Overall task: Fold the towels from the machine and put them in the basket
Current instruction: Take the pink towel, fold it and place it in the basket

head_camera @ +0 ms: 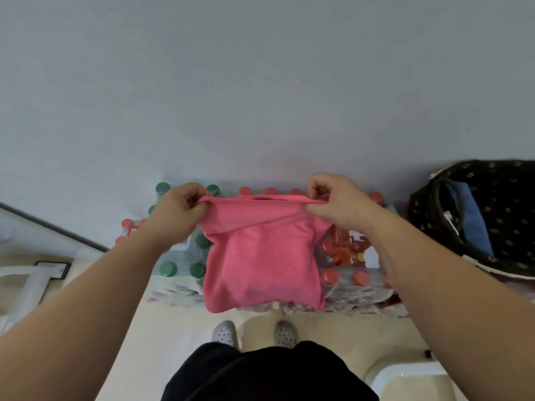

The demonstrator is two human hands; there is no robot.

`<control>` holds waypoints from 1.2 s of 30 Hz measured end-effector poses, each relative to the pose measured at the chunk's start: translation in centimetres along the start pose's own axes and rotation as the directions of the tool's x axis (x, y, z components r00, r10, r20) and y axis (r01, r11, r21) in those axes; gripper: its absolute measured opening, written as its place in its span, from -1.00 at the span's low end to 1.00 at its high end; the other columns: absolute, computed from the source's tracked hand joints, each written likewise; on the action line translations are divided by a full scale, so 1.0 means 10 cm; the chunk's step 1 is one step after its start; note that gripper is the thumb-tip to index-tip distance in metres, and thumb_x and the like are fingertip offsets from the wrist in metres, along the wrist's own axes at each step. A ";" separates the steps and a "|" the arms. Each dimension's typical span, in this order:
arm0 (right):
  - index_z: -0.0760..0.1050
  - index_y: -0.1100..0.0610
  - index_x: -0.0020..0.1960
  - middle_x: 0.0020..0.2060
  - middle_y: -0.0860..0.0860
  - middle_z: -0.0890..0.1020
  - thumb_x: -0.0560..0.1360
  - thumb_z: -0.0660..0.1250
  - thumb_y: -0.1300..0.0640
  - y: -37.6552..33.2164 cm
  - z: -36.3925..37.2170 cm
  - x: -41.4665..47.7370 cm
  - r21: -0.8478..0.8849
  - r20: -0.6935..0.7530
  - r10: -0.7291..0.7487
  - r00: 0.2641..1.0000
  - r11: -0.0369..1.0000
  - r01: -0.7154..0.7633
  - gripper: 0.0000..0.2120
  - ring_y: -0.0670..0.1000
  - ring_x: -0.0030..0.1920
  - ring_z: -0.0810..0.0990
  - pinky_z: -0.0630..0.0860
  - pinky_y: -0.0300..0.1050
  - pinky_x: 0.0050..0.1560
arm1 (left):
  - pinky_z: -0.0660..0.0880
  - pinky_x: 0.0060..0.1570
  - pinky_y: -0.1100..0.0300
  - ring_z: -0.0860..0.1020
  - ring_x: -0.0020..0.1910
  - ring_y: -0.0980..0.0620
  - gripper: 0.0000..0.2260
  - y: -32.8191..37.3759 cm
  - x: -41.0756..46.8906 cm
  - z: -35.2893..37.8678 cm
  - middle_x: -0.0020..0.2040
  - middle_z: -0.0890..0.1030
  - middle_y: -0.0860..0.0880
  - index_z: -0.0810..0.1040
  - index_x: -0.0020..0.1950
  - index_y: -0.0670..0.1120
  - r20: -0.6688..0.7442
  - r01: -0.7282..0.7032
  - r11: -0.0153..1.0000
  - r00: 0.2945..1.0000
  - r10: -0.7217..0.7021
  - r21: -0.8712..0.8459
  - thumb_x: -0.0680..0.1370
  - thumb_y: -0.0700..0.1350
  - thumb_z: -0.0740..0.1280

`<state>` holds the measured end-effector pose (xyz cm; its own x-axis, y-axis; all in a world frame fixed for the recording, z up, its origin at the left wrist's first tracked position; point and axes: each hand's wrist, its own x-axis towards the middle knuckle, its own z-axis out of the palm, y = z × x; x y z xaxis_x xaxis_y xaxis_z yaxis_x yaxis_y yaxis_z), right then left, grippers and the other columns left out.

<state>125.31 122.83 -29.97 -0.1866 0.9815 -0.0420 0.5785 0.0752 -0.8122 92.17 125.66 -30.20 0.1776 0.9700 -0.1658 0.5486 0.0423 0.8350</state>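
Observation:
A pink towel (260,256) hangs doubled over in front of me, held up by its top edge. My left hand (178,211) pinches the top left corner and my right hand (337,202) pinches the top right corner. The towel's lower edge hangs free above the floor. At the far right stands a dark basket (503,215) with a small pale pattern, and a blue cloth (470,221) lies inside it. The machine's white edge (26,238) shows at the far left.
Shrink-wrapped packs of bottles stand against the grey wall behind the towel, green caps (168,269) on the left and red caps (330,276) on the right. My feet in grey perforated shoes (224,332) stand on the pale floor. A white object's rim (405,380) sits bottom right.

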 end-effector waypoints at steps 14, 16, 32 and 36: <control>0.52 -0.01 -0.21 -0.33 -0.14 0.56 0.41 0.53 0.29 -0.63 0.03 -0.55 0.006 -0.156 -0.055 0.986 0.998 0.057 -0.74 -0.21 -0.31 0.46 0.41 -0.31 -0.21 | 0.23 -0.31 0.15 0.28 -0.37 0.03 -0.89 0.12 -0.58 -0.64 -0.38 0.38 -0.21 0.45 -0.29 -0.16 -0.017 -0.152 0.987 0.988 0.151 -0.045 0.43 -0.24 0.33; 0.56 0.06 -0.22 -0.34 -0.13 0.59 0.40 0.54 0.29 -0.81 0.16 -0.66 0.068 -0.179 -0.031 0.983 0.997 0.043 -0.79 -0.19 -0.31 0.48 0.43 -0.31 -0.22 | 0.25 -0.26 0.10 0.32 -0.32 0.01 -0.87 0.08 -0.70 -0.82 -0.35 0.42 -0.29 0.44 -0.34 -0.12 -0.027 -0.153 0.985 0.988 0.151 -0.081 0.39 -0.25 0.33; 0.59 0.20 -0.25 -0.31 0.09 0.67 0.32 0.60 0.23 -1.75 1.00 -1.40 0.194 -0.259 0.155 0.953 0.975 -0.106 -0.82 -0.04 -0.26 0.61 0.60 -0.13 -0.15 | 0.40 -0.37 0.35 0.49 -0.41 0.19 -0.71 -0.25 -1.44 -1.75 -0.32 0.65 0.07 0.69 -0.20 -0.07 0.165 -0.282 0.952 0.951 0.261 0.120 0.38 -0.43 0.32; 0.65 0.19 -0.24 -0.29 0.11 0.70 0.31 0.62 0.18 -1.70 1.10 -1.54 0.119 -0.202 0.260 0.944 0.964 -0.240 -0.83 0.04 -0.24 0.66 0.64 -0.02 -0.08 | 0.45 -0.26 0.32 0.59 -0.30 0.22 -0.75 -0.39 -1.49 -1.70 -0.27 0.70 0.10 0.72 -0.21 0.00 0.116 -0.259 0.927 0.965 0.235 0.273 0.39 -0.36 0.41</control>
<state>109.61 104.54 -21.89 0.1349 0.9819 -0.1331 0.5080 -0.1839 -0.8415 73.52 115.16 -22.03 0.3951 0.9183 -0.0241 0.6851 -0.2771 0.6737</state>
